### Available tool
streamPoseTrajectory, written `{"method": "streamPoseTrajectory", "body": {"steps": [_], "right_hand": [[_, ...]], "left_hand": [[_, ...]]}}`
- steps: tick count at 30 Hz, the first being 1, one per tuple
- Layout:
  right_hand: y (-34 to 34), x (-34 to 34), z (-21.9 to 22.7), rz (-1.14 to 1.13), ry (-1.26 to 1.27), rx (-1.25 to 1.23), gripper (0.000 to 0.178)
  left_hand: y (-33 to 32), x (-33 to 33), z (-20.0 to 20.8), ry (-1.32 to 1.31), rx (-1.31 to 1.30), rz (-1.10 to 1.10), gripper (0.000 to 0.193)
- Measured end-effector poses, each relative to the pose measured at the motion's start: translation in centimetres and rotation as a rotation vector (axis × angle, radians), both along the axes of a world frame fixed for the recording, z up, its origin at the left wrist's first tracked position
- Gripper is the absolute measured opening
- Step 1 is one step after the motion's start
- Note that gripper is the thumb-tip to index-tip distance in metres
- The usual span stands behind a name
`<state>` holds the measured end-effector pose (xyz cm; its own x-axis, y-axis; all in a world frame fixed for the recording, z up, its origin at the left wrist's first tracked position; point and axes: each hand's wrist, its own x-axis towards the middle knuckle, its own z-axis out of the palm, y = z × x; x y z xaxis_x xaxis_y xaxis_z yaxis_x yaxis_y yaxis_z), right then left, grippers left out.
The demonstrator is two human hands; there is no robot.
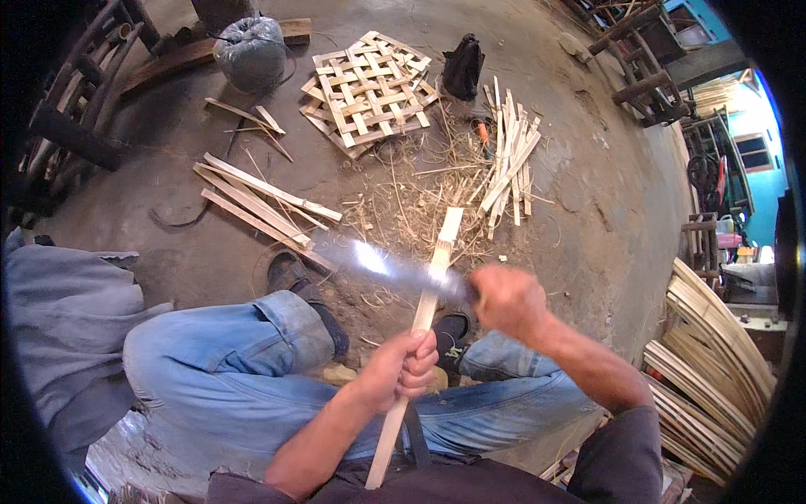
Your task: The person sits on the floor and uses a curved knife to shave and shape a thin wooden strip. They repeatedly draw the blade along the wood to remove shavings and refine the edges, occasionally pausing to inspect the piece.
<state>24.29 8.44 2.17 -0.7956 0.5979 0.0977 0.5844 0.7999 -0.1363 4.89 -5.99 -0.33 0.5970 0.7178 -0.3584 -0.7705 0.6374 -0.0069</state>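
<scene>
My left hand [401, 367] is wrapped round a pale bamboo strip [426, 309], which slants up and away from my lap. In my right hand [510, 304] is a large knife; its handle is mostly hidden by my fist. The broad, shiny knife blade [378, 259] points left and crosses the strip above my left hand, blurred by motion. Whether the edge bites into the strip cannot be made out. Near the strip's far end a rough, notched patch shows. Shavings [403, 206] lie scattered on the ground just beyond it.
Woven bamboo lattice panels [374, 92] lie stacked ahead, beside a black bag [463, 67]. Split strips lie in a left bundle [252, 197] and a right bundle [510, 160], near an orange-handled tool [483, 133]. Long bamboo slats [714, 336] lean at right. A stuffed plastic sack [250, 55] stands far left.
</scene>
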Motion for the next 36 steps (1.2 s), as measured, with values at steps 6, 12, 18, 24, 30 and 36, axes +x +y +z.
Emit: {"method": "streamPoseTrajectory", "body": {"steps": [6, 12, 18, 24, 30, 36], "right_hand": [[5.7, 1.2, 0.8, -0.329, 0.042, 0.054, 0.003], [4.0, 1.6, 0.1, -0.160, 0.030, 0.043, 0.013], [2.2, 1.0, 1.3, -0.041, -0.047, -0.004, 0.018], [2.2, -0.1, 1.1, -0.246, 0.192, -0.008, 0.014], [1.2, 1.1, 0.3, -0.157, -0.053, -0.024, 0.018], [2.8, 2.0, 2.1, -0.306, -0.009, -0.038, 0.025]], "left_hand": [[-0.1, -0.6, 0.2, -0.004, 0.035, 0.016, 0.027], [-0.2, -0.5, 0.4, 0.003, 0.019, 0.014, 0.027], [0.1, -0.5, 0.3, 0.008, -0.033, -0.029, 0.030], [0.2, -0.3, 1.0, 0.069, 0.007, -0.016, 0.042], [-0.3, -0.6, 0.6, 0.082, -0.014, -0.006, 0.045], [-1.2, -0.4, 0.8, -0.036, 0.051, -0.028, 0.046]]}}
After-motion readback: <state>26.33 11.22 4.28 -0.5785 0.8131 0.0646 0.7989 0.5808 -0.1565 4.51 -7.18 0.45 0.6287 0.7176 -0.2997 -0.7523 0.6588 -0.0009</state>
